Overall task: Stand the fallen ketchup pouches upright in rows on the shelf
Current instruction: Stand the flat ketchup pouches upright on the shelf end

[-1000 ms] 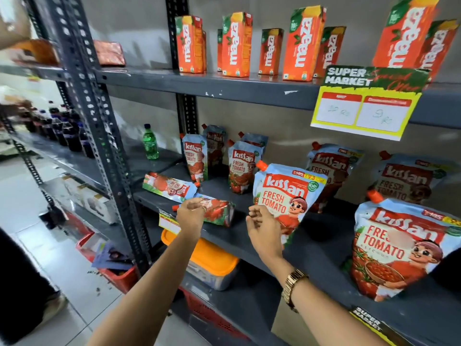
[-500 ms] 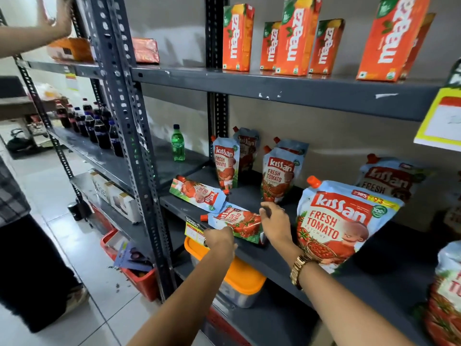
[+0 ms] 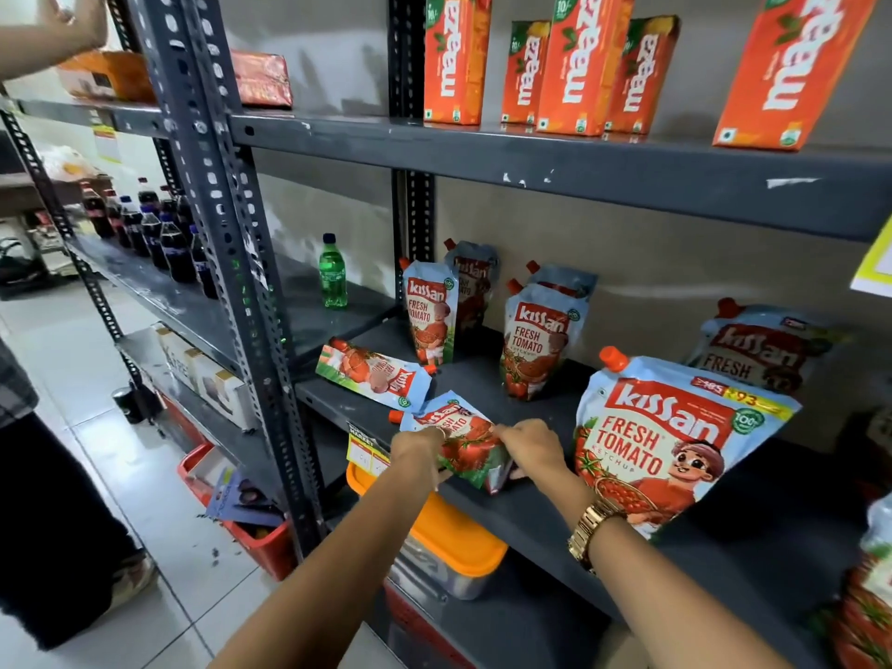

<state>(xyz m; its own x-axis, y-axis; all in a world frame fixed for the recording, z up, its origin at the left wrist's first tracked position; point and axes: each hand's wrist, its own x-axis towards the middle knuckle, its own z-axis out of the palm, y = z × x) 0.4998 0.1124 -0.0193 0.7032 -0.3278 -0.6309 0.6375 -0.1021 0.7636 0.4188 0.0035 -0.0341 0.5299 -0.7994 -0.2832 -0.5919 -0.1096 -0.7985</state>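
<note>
A small ketchup pouch [image 3: 461, 439] lies near the front edge of the grey shelf [image 3: 531, 504], red cap to the left. My left hand [image 3: 417, 449] grips its near left side and my right hand [image 3: 528, 446] grips its right end. A second fallen pouch [image 3: 371, 374] lies flat behind it, to the left. Upright small pouches stand at the back: one [image 3: 429, 313] on the left, one [image 3: 538, 340] in the middle. A large pouch [image 3: 666, 441] stands upright just right of my right hand, another large one [image 3: 758, 350] behind it.
Orange juice cartons [image 3: 577, 65] fill the shelf above. A green bottle [image 3: 333, 272] and dark soda bottles [image 3: 159, 234] stand to the left. An orange-lidded box [image 3: 453, 552] sits below. Another person's hand [image 3: 53, 29] reaches at the upper left, their legs [image 3: 53, 523] at left.
The view has swung left and closer. My right hand moved off the large pouch to the fallen small pouch; both hands now hold it and its right end is raised slightly.
</note>
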